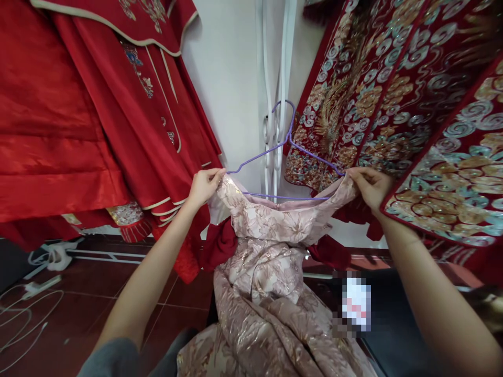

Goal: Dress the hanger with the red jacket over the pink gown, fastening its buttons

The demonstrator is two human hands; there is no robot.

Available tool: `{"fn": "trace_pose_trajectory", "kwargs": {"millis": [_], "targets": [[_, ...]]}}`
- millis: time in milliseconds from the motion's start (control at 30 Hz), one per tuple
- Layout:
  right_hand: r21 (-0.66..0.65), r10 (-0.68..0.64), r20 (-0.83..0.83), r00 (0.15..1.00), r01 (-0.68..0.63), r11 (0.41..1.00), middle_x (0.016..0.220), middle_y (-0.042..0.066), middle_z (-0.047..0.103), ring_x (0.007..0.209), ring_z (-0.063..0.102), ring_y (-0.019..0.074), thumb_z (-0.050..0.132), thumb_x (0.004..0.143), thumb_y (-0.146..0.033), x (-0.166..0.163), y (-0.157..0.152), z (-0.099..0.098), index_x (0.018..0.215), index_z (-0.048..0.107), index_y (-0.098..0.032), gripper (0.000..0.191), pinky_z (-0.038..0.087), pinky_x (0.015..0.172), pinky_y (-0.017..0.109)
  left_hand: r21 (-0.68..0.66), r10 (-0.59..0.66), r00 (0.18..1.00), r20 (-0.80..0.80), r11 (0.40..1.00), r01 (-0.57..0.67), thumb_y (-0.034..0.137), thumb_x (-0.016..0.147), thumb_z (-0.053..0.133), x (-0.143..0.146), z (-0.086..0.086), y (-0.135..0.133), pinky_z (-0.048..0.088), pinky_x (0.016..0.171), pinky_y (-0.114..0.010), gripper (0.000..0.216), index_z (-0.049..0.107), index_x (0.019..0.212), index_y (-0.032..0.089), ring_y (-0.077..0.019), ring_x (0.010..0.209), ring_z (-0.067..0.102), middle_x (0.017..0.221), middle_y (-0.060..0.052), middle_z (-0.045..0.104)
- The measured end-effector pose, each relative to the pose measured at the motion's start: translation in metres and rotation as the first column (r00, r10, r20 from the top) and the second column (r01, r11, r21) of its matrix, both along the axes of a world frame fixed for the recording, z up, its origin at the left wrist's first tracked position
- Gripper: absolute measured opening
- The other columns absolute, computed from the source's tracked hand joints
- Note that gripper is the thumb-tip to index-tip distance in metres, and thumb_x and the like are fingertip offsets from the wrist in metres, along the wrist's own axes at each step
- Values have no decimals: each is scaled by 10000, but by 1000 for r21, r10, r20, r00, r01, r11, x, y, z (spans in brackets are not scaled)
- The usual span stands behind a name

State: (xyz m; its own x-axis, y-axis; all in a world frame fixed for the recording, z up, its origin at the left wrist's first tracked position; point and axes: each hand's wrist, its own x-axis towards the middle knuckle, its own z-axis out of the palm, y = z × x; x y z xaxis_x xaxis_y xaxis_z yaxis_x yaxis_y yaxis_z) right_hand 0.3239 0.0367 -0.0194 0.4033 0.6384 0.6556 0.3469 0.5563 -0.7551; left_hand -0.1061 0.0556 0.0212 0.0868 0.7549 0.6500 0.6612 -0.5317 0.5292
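A pale pink brocade dress hangs from a purple wire hanger in the middle of the view. My left hand pinches the dress's left shoulder at the hanger's left end. My right hand pinches the right shoulder at the hanger's right end. Both hands are closed on the fabric. The dress's skirt falls in folds toward me, with dark red lining showing at both sides.
Red satin garments hang at the left. Red embroidered robes with gold and teal patterns hang at the right. A white metal rack post stands against the white wall behind. White cables lie on the dark red tile floor.
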Motion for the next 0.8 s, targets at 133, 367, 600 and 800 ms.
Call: {"fn": "trace_pose_trajectory", "kwargs": {"millis": [133,367,600,800], "targets": [[12,-70,-102,992,71,997,720,17,695,642,589,124,658,760,-155,4,8,-8,755,709,-166,53,456,692,251,-92,63,996,63,994,-57,543,819,532,-21,-27,-7,265,493,-225,464,704,696,131,-108,497,418,506,18,503],[-276,-115,-53,992,96,956,806,39,719,771,649,199,680,745,-366,14,-30,-60,812,722,-220,166,501,737,311,-361,-139,924,356,891,273,596,666,696,-7,-53,-28,370,548,-228,447,704,633,150,-130,561,518,588,-7,641],[-421,-34,-213,977,-60,905,840,41,741,772,683,216,738,614,-496,9,-67,-114,821,731,-236,332,564,710,332,-339,-43,477,878,648,682,442,647,809,51,-70,0,500,785,-269,434,746,942,131,-171,818,663,957,-109,731],[-447,19,-334,942,-177,877,852,24,744,763,686,180,751,612,-430,12,-71,-115,878,741,-251,321,557,650,262,-235,93,232,968,658,716,381,750,748,101,-68,15,513,660,-208,313,716,968,160,-102,647,643,793,-29,710]]}}
